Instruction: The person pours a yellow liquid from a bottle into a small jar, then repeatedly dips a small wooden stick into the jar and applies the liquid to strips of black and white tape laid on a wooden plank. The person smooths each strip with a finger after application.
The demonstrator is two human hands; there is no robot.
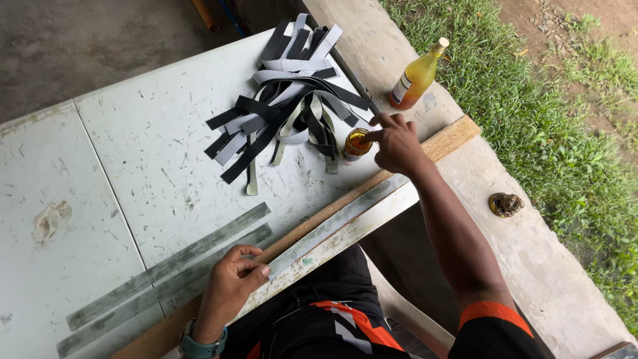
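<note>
The tabletop [153, 146] was a scuffed, pale painted sheet, scratched and spotted, set outdoors beside a concrete ledge [399, 60] with grass [531, 93] beyond it. A long wooden batten [345, 203] ran along the near edge of the tabletop, with a grey strip [332, 229] lying on it. The left hand [232, 276] rested on the end of that strip, fingers curled down over it, pressing rather than gripping. Two more grey strips [166, 272] lay just beyond the left hand. The right hand [397, 143] was loosely open, its forefinger dipped at the mouth of a small open jar [357, 144] of amber liquid. Just past the jar sat a tangled heap of black and grey strips [286, 100]. Beyond the right hand, a yellow bottle [417, 78] stood on the ledge.
</note>
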